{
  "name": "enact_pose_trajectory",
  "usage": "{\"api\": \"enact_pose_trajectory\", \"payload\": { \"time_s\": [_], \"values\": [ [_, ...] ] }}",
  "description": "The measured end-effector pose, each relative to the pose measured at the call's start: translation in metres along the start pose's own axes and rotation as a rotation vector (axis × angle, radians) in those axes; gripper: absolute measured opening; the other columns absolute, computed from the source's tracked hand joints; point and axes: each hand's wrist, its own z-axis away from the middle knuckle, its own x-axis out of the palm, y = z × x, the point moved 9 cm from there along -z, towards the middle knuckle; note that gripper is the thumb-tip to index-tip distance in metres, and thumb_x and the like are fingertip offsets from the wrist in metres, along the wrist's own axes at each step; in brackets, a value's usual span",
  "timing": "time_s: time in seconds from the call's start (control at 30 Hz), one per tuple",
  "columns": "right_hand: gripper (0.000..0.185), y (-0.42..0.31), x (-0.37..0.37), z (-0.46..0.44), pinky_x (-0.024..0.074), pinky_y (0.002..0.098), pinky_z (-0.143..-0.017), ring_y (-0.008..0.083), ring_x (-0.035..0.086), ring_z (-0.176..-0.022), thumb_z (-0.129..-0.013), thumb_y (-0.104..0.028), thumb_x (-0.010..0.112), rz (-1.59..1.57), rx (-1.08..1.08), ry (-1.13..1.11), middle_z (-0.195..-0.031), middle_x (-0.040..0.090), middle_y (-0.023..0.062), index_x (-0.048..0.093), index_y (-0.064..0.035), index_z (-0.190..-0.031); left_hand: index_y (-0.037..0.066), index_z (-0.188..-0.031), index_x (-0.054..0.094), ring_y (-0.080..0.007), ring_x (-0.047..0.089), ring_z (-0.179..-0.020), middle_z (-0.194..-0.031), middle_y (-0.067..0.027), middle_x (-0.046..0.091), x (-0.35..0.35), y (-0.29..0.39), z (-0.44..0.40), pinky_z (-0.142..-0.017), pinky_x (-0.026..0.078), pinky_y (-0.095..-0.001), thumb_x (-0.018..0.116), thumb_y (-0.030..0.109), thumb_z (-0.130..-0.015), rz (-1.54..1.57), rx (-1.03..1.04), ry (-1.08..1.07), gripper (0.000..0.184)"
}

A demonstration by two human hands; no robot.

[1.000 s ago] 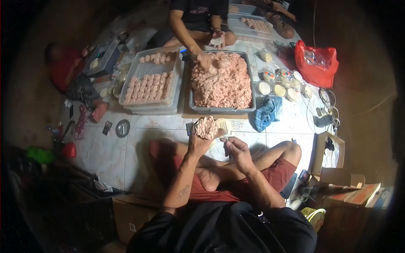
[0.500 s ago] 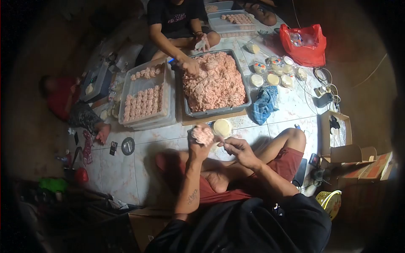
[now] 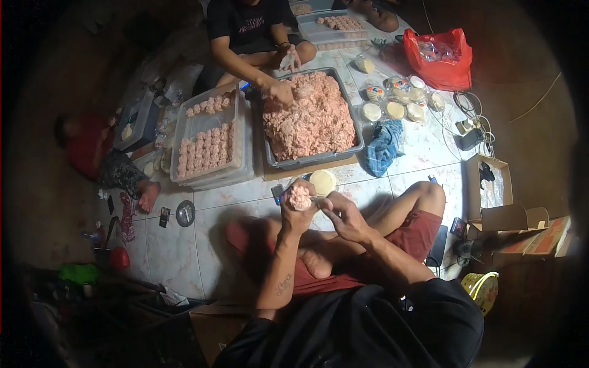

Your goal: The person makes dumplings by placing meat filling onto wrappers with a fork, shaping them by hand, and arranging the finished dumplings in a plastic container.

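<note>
Above my crossed legs, my left hand [image 3: 297, 211] is closed around a small lump of pink minced filling [image 3: 300, 198]. My right hand [image 3: 345, 216] pinches a thin tool, whose tip touches the lump's right side. A stack of round pale wrappers [image 3: 322, 182] lies on the floor just beyond my hands. Farther forward stands a grey tub [image 3: 319, 160] heaped with pink mince [image 3: 310, 116]. Left of it, a clear plastic container [image 3: 205, 176] holds rows of shaped pieces [image 3: 207, 147].
Across the tub, a person [image 3: 251, 37] has one hand in the mince. Another person [image 3: 86, 144] sits at the left. A blue cloth [image 3: 384, 147], packs of wrappers [image 3: 396, 110], a red bag [image 3: 438, 64], cables and an open cardboard box [image 3: 488, 184] lie to the right.
The view has shifted, so the tub and containers appear farther left. The lump in my left hand looks smaller and rounder, and my right hand's tool has moved against it.
</note>
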Motion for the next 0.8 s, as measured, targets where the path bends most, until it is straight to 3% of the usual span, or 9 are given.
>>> {"api": "enact_pose_trajectory", "payload": {
  "time_s": [0.1, 0.3, 0.4, 0.47, 0.53, 0.57, 0.67, 0.73, 0.8],
  "values": [
    [0.025, -0.02, -0.022, -0.003, 0.048, 0.039, -0.076, 0.0366, 0.059, -0.087, -0.09, 0.003, 0.058, 0.283, -0.016, 0.143, -0.093, 0.059, 0.0213, 0.068, -0.0025, -0.112, 0.003, -0.093, 0.063, -0.0122, 0.06, -0.081, -0.086, -0.0023, 0.065, -0.012, -0.008, -0.003, -0.077, 0.051, -0.0276, 0.087, 0.005, -0.074, 0.041, -0.318, 0.219, 0.031],
    [0.02, 0.028, -0.027, 0.025, 0.0435, 0.0284, -0.087, 0.0125, 0.056, -0.092, -0.102, -0.013, 0.056, -0.222, 0.33, 0.067, -0.096, 0.061, 0.0045, 0.067, 0.0028, -0.108, 0.002, -0.117, 0.058, -0.0108, 0.061, -0.083, -0.087, -0.0031, 0.064, -0.013, 0.019, -0.011, -0.078, 0.053, -0.0258, 0.089, 0.003, -0.07, 0.299, -0.367, 0.01, 0.058],
    [0.021, 0.025, -0.005, 0.027, 0.0434, 0.028, -0.087, 0.0127, 0.055, -0.092, -0.103, -0.015, 0.055, -0.398, 0.349, -0.039, -0.096, 0.061, 0.0047, 0.067, 0.0019, -0.11, 0.002, -0.124, 0.054, -0.0096, 0.059, -0.082, -0.086, -0.001, 0.061, -0.01, 0.013, -0.009, -0.078, 0.051, -0.0233, 0.092, 0.003, -0.065, 0.421, -0.337, 0.002, 0.07],
    [0.022, 0.021, 0.009, 0.025, 0.0435, 0.0278, -0.086, 0.013, 0.055, -0.091, -0.103, -0.015, 0.055, -0.462, 0.336, -0.08, -0.095, 0.061, 0.0047, 0.066, 0.0018, -0.111, 0.003, -0.112, 0.06, -0.0084, 0.057, -0.083, -0.088, 0.0003, 0.06, -0.01, 0.02, -0.014, -0.076, 0.05, -0.0229, 0.094, 0.004, -0.062, 0.241, -0.246, -0.027, 0.061],
    [0.017, -0.001, 0.006, 0.015, 0.0444, 0.0294, -0.084, 0.017, 0.057, -0.088, -0.1, -0.009, 0.057, -0.188, 0.061, 0.049, -0.091, 0.058, 0.0076, 0.066, 0.001, -0.11, 0.005, -0.095, 0.063, -0.0073, 0.056, -0.08, -0.084, 0.0016, 0.059, 0.004, 0.012, -0.009, -0.071, 0.048, -0.0232, 0.095, 0.007, -0.062, 0.288, -0.249, -0.084, 0.046],
    [0.015, -0.015, 0.001, 0.011, 0.0456, 0.0319, -0.078, 0.0226, 0.058, -0.083, -0.096, -0.002, 0.058, 0.039, -0.026, 0.14, -0.088, 0.056, 0.0121, 0.066, 0.0003, -0.108, 0.006, -0.083, 0.061, -0.0074, 0.056, -0.075, -0.08, 0.0021, 0.059, 0.006, 0.009, -0.009, -0.068, 0.048, -0.0245, 0.095, 0.009, -0.061, 0.022, -0.21, -0.064, 0.04],
    [0.017, -0.029, -0.017, 0.008, 0.0456, 0.034, -0.073, 0.026, 0.056, -0.08, -0.093, 0.002, 0.059, 0.23, -0.095, 0.216, -0.088, 0.056, 0.0148, 0.067, -0.001, -0.107, 0.005, -0.088, 0.06, -0.0073, 0.055, -0.07, -0.077, 0.0017, 0.06, -0.008, 0.009, -0.015, -0.064, 0.048, -0.0262, 0.094, 0.019, -0.067, -0.11, -0.206, 0.151, 0.042],
    [0.016, -0.02, -0.036, 0.016, 0.046, 0.0329, -0.074, 0.0248, 0.057, -0.081, -0.095, 0.001, 0.058, 0.141, 0.027, 0.254, -0.089, 0.057, 0.0148, 0.069, 0.0005, -0.107, 0.002, -0.097, 0.062, -0.0084, 0.061, -0.077, -0.082, -0.0015, 0.067, -0.019, 0.011, -0.016, -0.071, 0.052, -0.0256, 0.094, 0.016, -0.066, 0.046, -0.25, -0.019, 0.047],
    [0.017, -0.015, -0.042, 0.026, 0.0455, 0.0315, -0.077, 0.0201, 0.057, -0.084, -0.099, -0.004, 0.056, 0.065, 0.039, 0.202, -0.091, 0.059, 0.0116, 0.069, 0.0007, -0.109, 0.001, -0.106, 0.061, -0.007, 0.059, -0.079, -0.081, 0.0012, 0.064, -0.027, 0.009, -0.011, -0.073, 0.052, -0.0233, 0.095, 0.016, -0.065, 0.26, -0.247, 0.096, 0.055]
  ]
}}
